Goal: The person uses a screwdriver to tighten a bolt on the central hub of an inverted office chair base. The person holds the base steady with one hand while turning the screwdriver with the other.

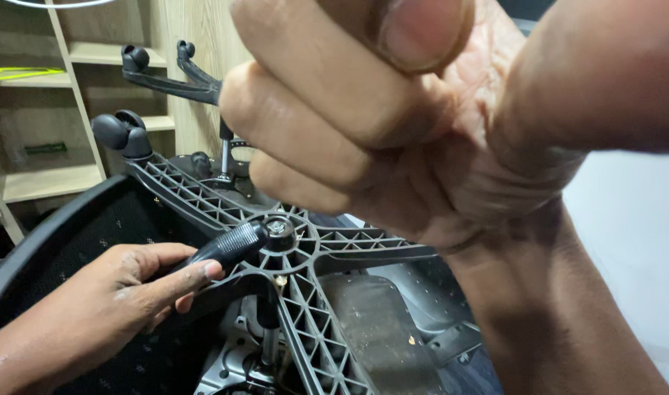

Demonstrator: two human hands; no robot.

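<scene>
An overturned office chair fills the middle of the view, its black star-shaped chair base (312,249) turned up toward the camera, ribbed underside showing. The left hand (122,292) comes in from the lower left, fingers and thumb clamped around a black tool handle (228,247) with a knurled surface. The handle slants up and to the right from that grip, and its far end meets the metal hub (280,228) at the centre of the base, where the spokes join (whether the end actually sits on the hub fitting or just beside it cannot be told). So the handle lies mostly beyond the fingertips, with only its lower end buried in the palm.

The right hand (393,110) is raised very close to the lens, curled into a closed fist with the thumb on top; nothing can be seen inside it. A caster wheel (122,132) sits on a spoke at upper left. Wooden shelves (78,95) stand behind.
</scene>
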